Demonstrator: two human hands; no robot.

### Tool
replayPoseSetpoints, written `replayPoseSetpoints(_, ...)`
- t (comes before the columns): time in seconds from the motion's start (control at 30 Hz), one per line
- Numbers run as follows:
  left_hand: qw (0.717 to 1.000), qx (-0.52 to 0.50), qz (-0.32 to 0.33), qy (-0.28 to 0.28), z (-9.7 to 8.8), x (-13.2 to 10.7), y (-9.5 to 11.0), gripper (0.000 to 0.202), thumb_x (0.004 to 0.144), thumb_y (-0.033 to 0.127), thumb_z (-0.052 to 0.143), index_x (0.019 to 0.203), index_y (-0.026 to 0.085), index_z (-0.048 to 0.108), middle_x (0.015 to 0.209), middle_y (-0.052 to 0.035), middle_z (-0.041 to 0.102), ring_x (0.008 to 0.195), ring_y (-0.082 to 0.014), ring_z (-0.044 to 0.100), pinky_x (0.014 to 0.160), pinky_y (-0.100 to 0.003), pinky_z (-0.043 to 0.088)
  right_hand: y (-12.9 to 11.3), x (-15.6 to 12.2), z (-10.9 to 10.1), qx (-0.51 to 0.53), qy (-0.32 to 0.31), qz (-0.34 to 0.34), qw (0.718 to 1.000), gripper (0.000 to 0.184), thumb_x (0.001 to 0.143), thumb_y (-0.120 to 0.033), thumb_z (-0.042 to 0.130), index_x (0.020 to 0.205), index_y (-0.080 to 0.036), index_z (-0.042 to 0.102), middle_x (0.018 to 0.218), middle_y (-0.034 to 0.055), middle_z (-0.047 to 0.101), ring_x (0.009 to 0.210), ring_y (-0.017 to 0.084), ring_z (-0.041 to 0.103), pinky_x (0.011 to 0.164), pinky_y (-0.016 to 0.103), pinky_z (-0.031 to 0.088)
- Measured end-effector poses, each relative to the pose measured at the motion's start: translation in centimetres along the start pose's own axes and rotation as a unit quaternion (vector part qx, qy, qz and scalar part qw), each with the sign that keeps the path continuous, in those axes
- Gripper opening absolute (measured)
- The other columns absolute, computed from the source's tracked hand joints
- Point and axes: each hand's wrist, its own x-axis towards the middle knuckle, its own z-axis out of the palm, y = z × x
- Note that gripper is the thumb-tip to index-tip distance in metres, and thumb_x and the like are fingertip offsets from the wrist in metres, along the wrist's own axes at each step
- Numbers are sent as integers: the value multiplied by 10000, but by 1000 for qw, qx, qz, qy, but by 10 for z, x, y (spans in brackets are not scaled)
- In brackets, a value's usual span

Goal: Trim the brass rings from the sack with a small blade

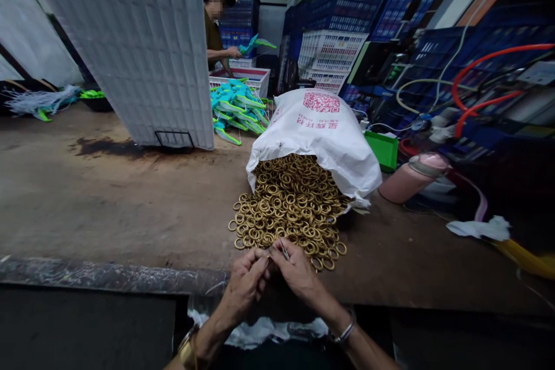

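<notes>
My left hand is closed in a pinch at the table's front edge, on something too small to make out. Its fingertips meet those of my right hand, which grips a thin metal tool whose exact kind is hidden by the fingers. Just beyond both hands lies a heap of brass-coloured rings, spilling from the open mouth of a white sack with red print. Single rings are scattered at the heap's near and left edges.
A tall white ribbed panel stands on the wooden table at left. Behind the sack lie turquoise-and-green pieces, near a person handling one. A pink bottle, a green tray and red hoses are on the right.
</notes>
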Motion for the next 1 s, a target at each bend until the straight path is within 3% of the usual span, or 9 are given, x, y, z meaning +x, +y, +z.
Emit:
replayPoseSetpoints(0.17, 997, -72, 1, -10, 0, -3, -2, 240, 755, 407, 536, 709, 187, 451, 509, 82, 409, 359, -29, 282, 336, -143, 216, 7, -2, 0, -39, -3, -11, 999, 263, 830, -363, 346, 662, -188, 448, 572, -39, 440, 541, 101, 400, 525, 207, 315)
replayPoseSetpoints(0.27, 997, -81, 12, 11, 1, -4, -1, 241, 748, 412, 544, 729, 190, 453, 524, 81, 429, 359, -28, 299, 341, -143, 240, 13, -6, 0, -136, 23, -37, 990, 172, 800, -256, 367, 682, -191, 475, 590, -20, 491, 541, 110, 423, 529, 211, 302)
replayPoseSetpoints(0.33, 997, -72, 18, 17, 1, -5, 0, 250, 745, 423, 545, 741, 190, 453, 528, 78, 443, 365, -30, 315, 349, -144, 258, 15, -11, 1, -195, 2, -59, 979, 129, 741, -146, 387, 745, -196, 506, 636, -8, 544, 576, 116, 465, 551, 210, 295)
replayPoseSetpoints(0.43, 997, -63, 32, 7, 2, -6, 1, 267, 748, 436, 536, 731, 189, 435, 502, 83, 430, 370, -31, 317, 363, -142, 262, 15, -17, 2, -263, -38, -69, 962, 291, 642, -46, 379, 843, -204, 517, 699, 0, 597, 639, 125, 518, 582, 212, 280)
replayPoseSetpoints(0.67, 998, -22, 47, 32, 6, -7, 0, 328, 718, 477, 546, 685, 194, 385, 452, 99, 385, 351, -30, 294, 350, -147, 249, 12, -18, 4, -353, -68, -48, 932, 338, 607, -48, 375, 887, -194, 498, 715, 13, 606, 654, 139, 520, 577, 228, 240)
replayPoseSetpoints(0.87, 995, 13, 93, 42, 5, -12, 0, 317, 733, 455, 544, 649, 181, 407, 486, 79, 398, 375, -31, 316, 369, -154, 266, 6, -20, 1, -344, -99, -64, 932, 314, 624, -39, 375, 876, -191, 482, 721, 14, 602, 642, 130, 509, 562, 231, 228)
replayPoseSetpoints(1.0, 996, 23, 85, 12, 3, -27, 4, 287, 753, 417, 543, 643, 172, 442, 482, 69, 408, 381, -37, 348, 376, -157, 288, 16, -18, -2, -387, -79, -20, 919, 261, 674, -69, 399, 884, -196, 486, 681, 7, 601, 604, 131, 513, 526, 244, 192)
